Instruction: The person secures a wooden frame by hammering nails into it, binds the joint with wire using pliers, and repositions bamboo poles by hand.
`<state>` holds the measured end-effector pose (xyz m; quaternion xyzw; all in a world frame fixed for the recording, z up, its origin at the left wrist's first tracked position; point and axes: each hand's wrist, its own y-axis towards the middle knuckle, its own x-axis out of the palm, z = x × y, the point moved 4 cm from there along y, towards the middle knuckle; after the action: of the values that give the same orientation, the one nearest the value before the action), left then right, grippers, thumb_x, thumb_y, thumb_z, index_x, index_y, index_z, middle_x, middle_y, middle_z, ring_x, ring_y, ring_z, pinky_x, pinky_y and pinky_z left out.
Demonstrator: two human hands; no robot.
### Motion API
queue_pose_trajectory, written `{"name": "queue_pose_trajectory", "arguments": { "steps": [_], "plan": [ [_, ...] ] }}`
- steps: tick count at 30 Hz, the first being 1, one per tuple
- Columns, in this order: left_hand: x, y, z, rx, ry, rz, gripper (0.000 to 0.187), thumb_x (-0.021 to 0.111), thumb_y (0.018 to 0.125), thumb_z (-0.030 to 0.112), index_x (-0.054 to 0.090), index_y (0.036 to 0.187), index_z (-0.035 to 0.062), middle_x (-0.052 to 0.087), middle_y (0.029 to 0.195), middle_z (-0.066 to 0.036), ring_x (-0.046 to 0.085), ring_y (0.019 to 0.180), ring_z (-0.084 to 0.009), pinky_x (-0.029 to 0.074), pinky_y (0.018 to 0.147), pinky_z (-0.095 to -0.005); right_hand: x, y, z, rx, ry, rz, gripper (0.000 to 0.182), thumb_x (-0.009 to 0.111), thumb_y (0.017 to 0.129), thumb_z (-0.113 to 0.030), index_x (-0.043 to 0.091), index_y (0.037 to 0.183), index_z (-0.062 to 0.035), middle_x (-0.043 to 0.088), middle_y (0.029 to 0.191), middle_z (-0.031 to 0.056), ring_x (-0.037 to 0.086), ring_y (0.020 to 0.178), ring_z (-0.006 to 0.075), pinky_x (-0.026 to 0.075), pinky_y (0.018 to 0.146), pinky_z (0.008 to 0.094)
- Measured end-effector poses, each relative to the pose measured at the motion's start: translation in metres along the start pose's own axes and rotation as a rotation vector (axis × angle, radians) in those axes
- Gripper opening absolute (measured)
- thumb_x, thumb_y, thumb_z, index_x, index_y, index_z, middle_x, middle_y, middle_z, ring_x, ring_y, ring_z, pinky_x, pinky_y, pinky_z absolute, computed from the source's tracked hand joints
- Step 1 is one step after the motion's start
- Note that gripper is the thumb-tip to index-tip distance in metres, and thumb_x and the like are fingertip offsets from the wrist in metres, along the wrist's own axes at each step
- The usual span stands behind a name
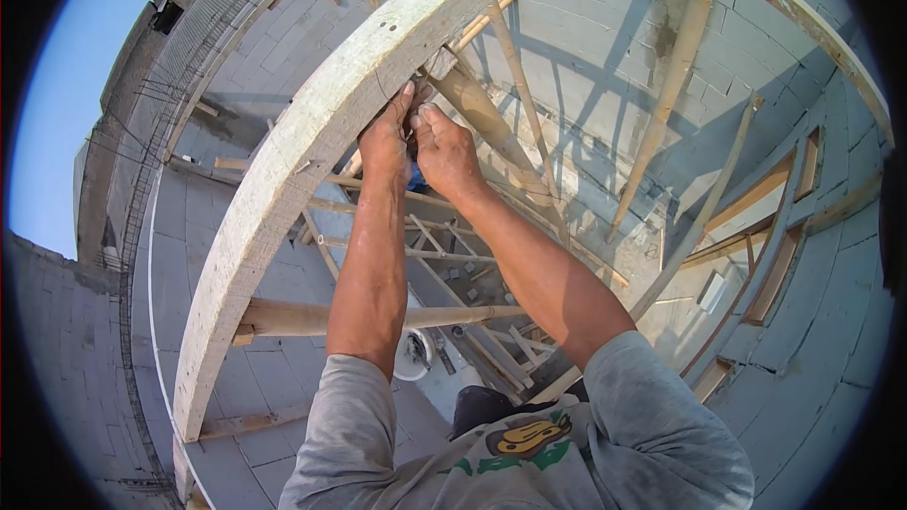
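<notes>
My left hand [385, 139] is raised against the inner side of a pale wooden beam [283, 156], its fingers closed in a pinch. A thin wire [381, 85] loops over the beam's face and runs down to these fingers. Close beside it, touching or nearly so, my right hand [446, 153] is also closed, thumb pressed to the fingers. Whatever lies between its fingertips is hidden. Just beyond both hands, a round wooden pole [487, 123] meets the beam from below. A bit of something blue [416, 178] shows behind my wrists.
Another pole [293, 317] props the beam lower left. Below are crossed timbers [453, 255] and a white bucket [413, 355]. Upright poles [666, 99] stand to the right before a grey block wall [586, 47]. Rebar [142, 146] sticks out at left. The floor lies far below.
</notes>
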<state>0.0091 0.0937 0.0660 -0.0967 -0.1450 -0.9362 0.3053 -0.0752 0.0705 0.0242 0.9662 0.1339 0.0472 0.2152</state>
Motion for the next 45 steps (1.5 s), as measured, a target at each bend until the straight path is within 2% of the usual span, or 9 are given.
{"name": "queue_pose_trajectory", "arguments": {
  "steps": [7,12,19,26,29,33,35,39,45],
  "plan": [
    [0.005,0.005,-0.001,-0.081,0.053,0.001,0.029,0.068,0.085,0.015,0.059,0.107,-0.0006,0.065,0.095,-0.013,0.063,0.090,-0.0223,0.051,0.077,-0.0322,0.002,0.006,0.012,0.021,-0.033,-0.058,0.031,0.049,0.092,-0.024,0.060,0.110,-0.0019,0.063,0.097,0.0268,0.060,0.093,0.0433,0.047,0.080,0.0467],
    [0.002,0.006,0.000,-0.133,0.213,-0.069,0.027,0.067,0.086,0.025,0.063,0.101,0.0027,0.068,0.088,-0.010,0.063,0.077,-0.0168,0.049,0.064,-0.0288,0.002,0.008,0.015,0.091,-0.003,-0.129,0.026,0.049,0.091,-0.022,0.061,0.103,-0.0029,0.063,0.093,0.0267,0.059,0.091,0.0441,0.047,0.077,0.0482],
    [0.004,0.014,0.002,-0.286,0.240,-0.145,0.029,0.070,0.085,0.028,0.063,0.100,0.0039,0.066,0.087,-0.007,0.062,0.079,-0.0153,0.050,0.068,-0.0285,-0.002,0.013,0.004,0.189,-0.138,-0.226,0.021,0.055,0.088,-0.021,0.058,0.096,-0.0011,0.062,0.094,0.0260,0.059,0.090,0.0441,0.046,0.075,0.0482],
    [0.005,0.014,0.003,-0.122,0.146,-0.078,0.025,0.075,0.079,0.030,0.063,0.088,0.0108,0.060,0.071,0.000,0.056,0.063,-0.0131,0.044,0.060,-0.0247,-0.047,0.020,-0.035,-0.163,-0.284,0.094,0.032,0.065,0.084,-0.029,0.051,0.092,-0.0014,0.059,0.088,0.0206,0.059,0.082,0.0407,0.047,0.072,0.0479],
    [0.004,0.012,-0.001,-0.185,0.131,-0.178,0.025,0.075,0.079,0.033,0.062,0.085,0.0118,0.053,0.064,0.004,0.049,0.056,-0.0094,0.039,0.054,-0.0232,-0.048,0.043,-0.045,-0.262,-0.353,-0.032,0.029,0.064,0.086,-0.029,0.054,0.090,-0.0016,0.061,0.078,0.0178,0.061,0.073,0.0352,0.047,0.065,0.0426],
    [0.003,0.014,-0.003,-0.249,0.143,-0.160,0.025,0.074,0.080,0.035,0.062,0.081,0.0128,0.046,0.059,0.007,0.039,0.049,-0.0055,0.031,0.048,-0.0215,-0.044,0.058,-0.051,-0.402,-0.496,-0.160,0.022,0.060,0.087,-0.021,0.054,0.088,0.0003,0.059,0.075,0.0227,0.057,0.071,0.0449,0.046,0.066,0.0475],
    [0.002,0.012,0.001,-0.274,0.162,-0.164,0.025,0.073,0.080,0.034,0.061,0.079,0.0130,0.045,0.058,0.008,0.036,0.048,-0.0046,0.029,0.046,-0.0209,-0.048,0.068,-0.052,-0.382,-0.499,-0.144,0.021,0.060,0.088,-0.020,0.055,0.088,0.0006,0.061,0.075,0.0204,0.059,0.065,0.0392,0.048,0.062,0.0444],
    [-0.001,0.018,-0.007,-0.204,0.105,-0.126,0.024,0.075,0.079,0.030,0.061,0.077,0.0111,0.049,0.058,0.005,0.039,0.047,-0.0042,0.029,0.043,-0.0193,-0.044,0.074,-0.029,0.004,-0.123,-0.158,0.018,0.057,0.088,-0.016,0.059,0.088,0.0018,0.062,0.071,0.0187,0.062,0.061,0.0360,0.049,0.060,0.0427],
    [0.001,-0.006,0.011,-0.232,0.163,0.011,0.018,0.071,0.082,0.023,0.066,0.082,0.0059,0.053,0.061,0.002,0.041,0.047,-0.0054,0.030,0.042,-0.0205,-0.035,0.060,0.007,0.542,0.657,-0.169,0.019,0.060,0.091,-0.023,0.061,0.087,-0.0050,0.062,0.070,0.0056,0.057,0.054,0.0133,0.046,0.047,0.0299]
  ]
}}
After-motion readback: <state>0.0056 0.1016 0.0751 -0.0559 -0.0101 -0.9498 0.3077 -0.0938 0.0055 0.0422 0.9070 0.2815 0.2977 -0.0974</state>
